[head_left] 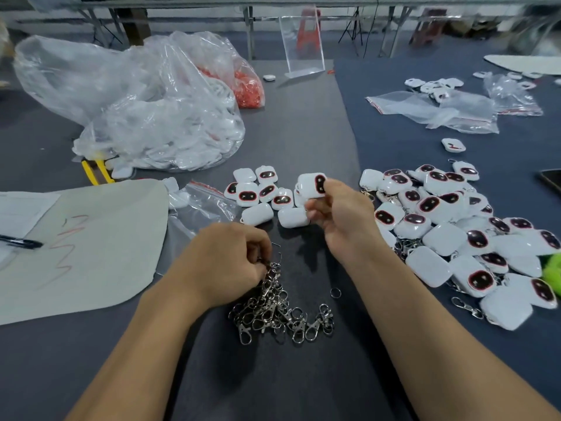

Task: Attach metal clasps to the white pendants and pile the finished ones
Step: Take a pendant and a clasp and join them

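White pendant [312,185]: lifted off the tabletop [303,123], dark face turned sideways; probably held up to leave its loop end free for a clasp.
Right hand [343,220]: fingers curled round that pendant, above the loose cluster.
Left hand [230,256]: fingers curled into the top of the clasp heap [279,311], pinching at one clasp; which one is hidden by the fingers.
Clasp heap: centre, between both forearms, short reach for either hand.
Unclasped pendants [261,192]: small cluster just beyond the heap; feed stock, by the look.
Finished pile [455,232]: right side, clasps showing among the pendants; kept apart from the cluster, likely to avoid mixing.
Tabletop: dark grey cloth.
Left side: clear bags [145,101] of white parts, yellow-handled pliers [97,171], paper sheet [85,244] with red marks, pen [21,243].
Room: acrylic stand [302,44] at the far edge, folding table legs [249,28] behind; workshop feel.
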### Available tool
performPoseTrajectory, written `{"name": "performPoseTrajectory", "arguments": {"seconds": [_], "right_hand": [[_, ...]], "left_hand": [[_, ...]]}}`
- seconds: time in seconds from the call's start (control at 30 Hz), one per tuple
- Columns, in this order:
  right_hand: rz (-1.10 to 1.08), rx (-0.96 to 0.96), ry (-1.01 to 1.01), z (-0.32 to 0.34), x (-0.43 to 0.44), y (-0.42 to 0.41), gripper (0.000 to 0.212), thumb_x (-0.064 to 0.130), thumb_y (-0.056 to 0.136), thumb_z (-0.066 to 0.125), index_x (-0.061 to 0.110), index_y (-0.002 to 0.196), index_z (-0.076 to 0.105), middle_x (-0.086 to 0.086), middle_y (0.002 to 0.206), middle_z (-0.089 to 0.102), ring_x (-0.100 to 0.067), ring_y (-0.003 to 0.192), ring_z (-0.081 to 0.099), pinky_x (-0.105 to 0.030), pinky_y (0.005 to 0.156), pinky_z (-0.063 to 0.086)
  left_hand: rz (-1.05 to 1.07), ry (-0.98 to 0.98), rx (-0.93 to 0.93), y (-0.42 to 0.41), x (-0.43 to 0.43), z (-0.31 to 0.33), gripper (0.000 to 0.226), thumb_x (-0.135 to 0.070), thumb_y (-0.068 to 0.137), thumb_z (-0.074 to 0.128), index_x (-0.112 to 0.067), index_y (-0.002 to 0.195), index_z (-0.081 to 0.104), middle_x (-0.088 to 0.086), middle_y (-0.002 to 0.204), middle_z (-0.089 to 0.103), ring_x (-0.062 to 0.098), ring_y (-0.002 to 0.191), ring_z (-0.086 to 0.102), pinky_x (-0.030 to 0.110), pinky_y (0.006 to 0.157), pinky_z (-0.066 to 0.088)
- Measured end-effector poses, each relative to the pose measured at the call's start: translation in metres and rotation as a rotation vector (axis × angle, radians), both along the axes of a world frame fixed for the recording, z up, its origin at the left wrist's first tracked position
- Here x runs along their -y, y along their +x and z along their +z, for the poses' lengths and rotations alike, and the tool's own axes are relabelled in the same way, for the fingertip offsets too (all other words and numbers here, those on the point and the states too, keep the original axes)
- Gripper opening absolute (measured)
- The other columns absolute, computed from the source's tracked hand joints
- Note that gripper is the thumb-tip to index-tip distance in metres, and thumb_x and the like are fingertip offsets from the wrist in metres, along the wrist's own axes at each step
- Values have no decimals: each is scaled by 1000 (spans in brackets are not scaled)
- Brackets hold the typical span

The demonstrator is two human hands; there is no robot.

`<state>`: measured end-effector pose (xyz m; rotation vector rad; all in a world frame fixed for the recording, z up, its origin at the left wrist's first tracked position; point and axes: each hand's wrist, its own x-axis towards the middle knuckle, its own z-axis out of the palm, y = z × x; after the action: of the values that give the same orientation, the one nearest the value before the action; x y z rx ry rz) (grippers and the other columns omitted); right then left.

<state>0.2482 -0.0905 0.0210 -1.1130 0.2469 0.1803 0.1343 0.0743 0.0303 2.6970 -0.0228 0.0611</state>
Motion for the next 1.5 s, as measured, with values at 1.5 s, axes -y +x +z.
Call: {"name": "performPoseTrajectory", "arguments": {"seconds": [1.5], "right_hand": [[346,488,-511,2,-5,-25,11,10,71,75,19,68,79,0,61,66,-17,52,59,-33,51,52]], "left_hand": [[288,-834,451,25,20,-16,34,-3,80,82,-37,78,80,-9,79,78,14,76,76,28,74,60]]}}
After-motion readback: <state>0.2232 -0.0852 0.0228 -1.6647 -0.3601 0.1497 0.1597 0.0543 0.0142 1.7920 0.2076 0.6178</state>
